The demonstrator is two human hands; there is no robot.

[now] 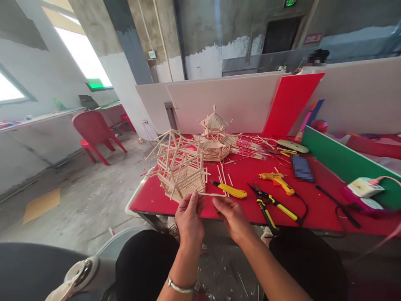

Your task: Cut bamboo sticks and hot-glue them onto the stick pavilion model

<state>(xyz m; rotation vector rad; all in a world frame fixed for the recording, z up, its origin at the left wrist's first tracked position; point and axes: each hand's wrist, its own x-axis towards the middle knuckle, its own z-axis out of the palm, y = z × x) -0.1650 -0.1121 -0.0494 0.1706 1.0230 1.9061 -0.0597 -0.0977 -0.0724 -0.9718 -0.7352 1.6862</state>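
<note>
My left hand (pixel 190 215) is closed in a pinch on one end of a thin wooden stick (pixel 211 194) at the table's front edge. The stick runs rightward to my right hand (pixel 232 215), whose thumb and curled fingers close at its other part; the exact contact is partly hidden. Just beyond my left hand stands an open lattice frame of wooden sticks (pixel 180 167) with a pointed top. Behind it is a pagoda-shaped stick model (pixel 215 136) with a tiered roof. A yellow utility knife (pixel 232 190) lies close beyond my right hand.
On the red table (pixel 200 212) lie a yellow glue gun (pixel 277 182), black-and-yellow pliers (pixel 272 205), a phone (pixel 301 168) and bundled sticks (pixel 250 148). A green panel (pixel 347 163) and a power adapter (pixel 365 187) are at right. A red chair (pixel 97 129) stands left.
</note>
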